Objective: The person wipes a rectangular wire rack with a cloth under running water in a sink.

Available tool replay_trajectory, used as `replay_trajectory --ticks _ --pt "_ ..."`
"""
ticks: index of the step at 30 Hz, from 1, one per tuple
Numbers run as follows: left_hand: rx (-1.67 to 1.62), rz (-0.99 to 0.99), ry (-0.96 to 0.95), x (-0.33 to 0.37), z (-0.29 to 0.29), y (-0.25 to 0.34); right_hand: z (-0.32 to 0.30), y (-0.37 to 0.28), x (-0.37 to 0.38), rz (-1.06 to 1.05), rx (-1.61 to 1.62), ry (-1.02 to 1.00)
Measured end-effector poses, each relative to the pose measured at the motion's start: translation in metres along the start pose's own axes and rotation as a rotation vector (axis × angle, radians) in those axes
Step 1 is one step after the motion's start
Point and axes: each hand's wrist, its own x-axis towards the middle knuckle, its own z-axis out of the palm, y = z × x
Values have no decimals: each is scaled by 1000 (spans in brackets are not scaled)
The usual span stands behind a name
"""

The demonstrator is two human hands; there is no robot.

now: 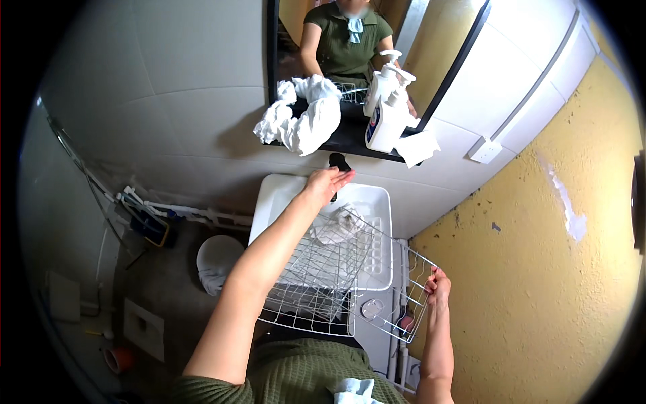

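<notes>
My left hand [328, 184] reaches over the back of a white sink [269, 192], at the black tap [340, 161]. Its fingers are stretched out and hold nothing that I can see; whether they touch the tap's lever I cannot tell. At the right, my right hand [438, 284] grips the edge of a white wire rack [420, 306]. The rack slants across the basin and reaches past its right side. Wire grid also shows over the front of the sink, but how many pieces there are is unclear. A wet white cloth [340, 227] lies crumpled in the basin, behind the wires.
Above the sink, a black-framed mirror [444, 60] has a ledge holding a bunched white cloth [309, 121], a white pump bottle [389, 124] and a white sheet [418, 147]. A white bucket [219, 254] stands left on the floor. A yellow wall [538, 269] bounds the right.
</notes>
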Motion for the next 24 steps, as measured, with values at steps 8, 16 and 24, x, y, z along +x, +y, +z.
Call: replay_trajectory --ticks 8,16,24 --pt "925 20 479 13 -109 -33 39 8 1 10 -12 -23" --pt "881 -54 394 -1 -68 -54 47 -10 -15 -62 -68 -17" --pt "866 -82 116 -13 -89 -63 39 -21 11 -265 35 154"
